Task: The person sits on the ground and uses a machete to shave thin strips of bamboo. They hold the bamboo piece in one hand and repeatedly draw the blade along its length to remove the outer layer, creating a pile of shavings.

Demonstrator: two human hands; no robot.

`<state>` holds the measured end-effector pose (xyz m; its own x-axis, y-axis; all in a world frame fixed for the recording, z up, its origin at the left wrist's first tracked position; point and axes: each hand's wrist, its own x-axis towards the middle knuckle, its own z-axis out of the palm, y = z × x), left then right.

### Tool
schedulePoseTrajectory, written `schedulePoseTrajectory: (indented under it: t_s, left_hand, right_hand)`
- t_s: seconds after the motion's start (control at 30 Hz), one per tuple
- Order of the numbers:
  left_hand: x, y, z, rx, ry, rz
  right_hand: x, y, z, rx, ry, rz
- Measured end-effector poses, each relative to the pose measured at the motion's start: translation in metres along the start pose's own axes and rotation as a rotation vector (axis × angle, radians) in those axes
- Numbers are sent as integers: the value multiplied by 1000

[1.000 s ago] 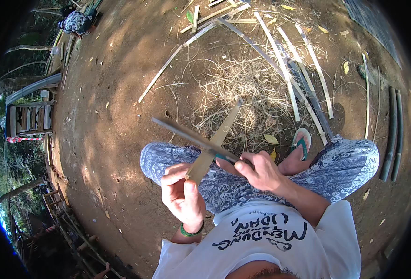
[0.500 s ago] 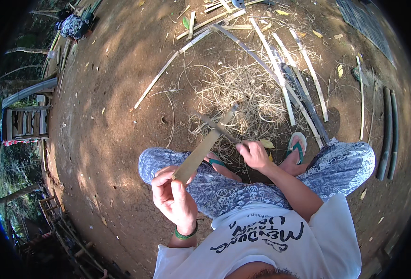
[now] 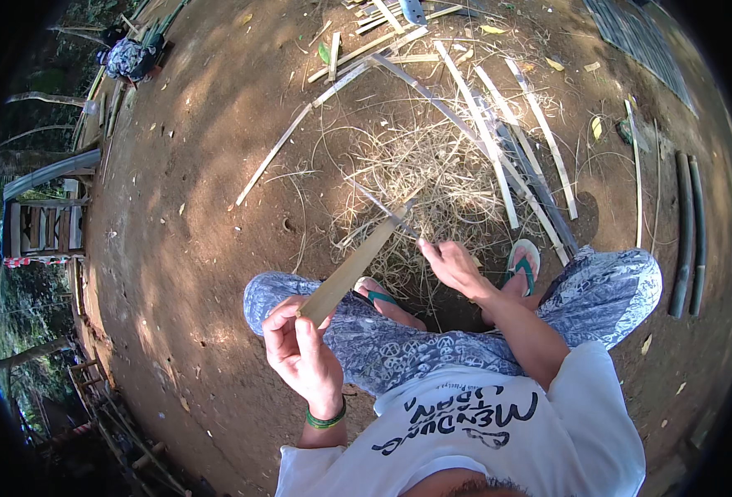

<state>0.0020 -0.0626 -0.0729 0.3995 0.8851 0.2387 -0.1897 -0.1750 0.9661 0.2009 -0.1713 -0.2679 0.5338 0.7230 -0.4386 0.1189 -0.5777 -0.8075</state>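
Note:
My left hand (image 3: pixel 304 352) is closed on the near end of a flat bamboo strip (image 3: pixel 351 269), thumb on one side and fingers on the other. The strip slants away to the far right, over my crossed legs. In my closed right hand (image 3: pixel 455 267) is a knife by its handle. The knife's thin blade (image 3: pixel 373 199) points to the far left and crosses the strip close to its far end. Whether the edge bites into the bamboo cannot be made out.
Beyond my feet lies a heap of pale bamboo shavings (image 3: pixel 440 174). Long split strips (image 3: pixel 483 137) are spread on the dirt around it. Two dark bamboo poles (image 3: pixel 682 240) lie at the right, a slatted panel (image 3: pixel 635 45) at the far right. A person (image 3: pixel 130 58) is at the far left.
The knife has slid a little toward the strip's far end, and its blade now looks thinner, turned nearly edge-on. My left hand keeps its hold, and the whole view has shifted slightly.

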Motion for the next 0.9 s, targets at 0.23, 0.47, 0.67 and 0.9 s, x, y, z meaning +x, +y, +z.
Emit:
schedulePoseTrajectory:
  t_s: [0.23, 0.47, 0.67, 0.9]
  left_hand:
    - [7, 2, 2, 64, 2, -21]
    - [1, -2, 5, -4, 11, -16]
    - [-5, 0, 1, 32, 2, -14]
    - [0, 6, -3, 46, 31, -48]
  right_hand:
    - [24, 38, -6, -251, 97, 158]
    - [-5, 13, 0, -134, 83, -349]
    - [35, 43, -24, -271, 1, 208]
    - [47, 70, -16, -182, -61, 234]
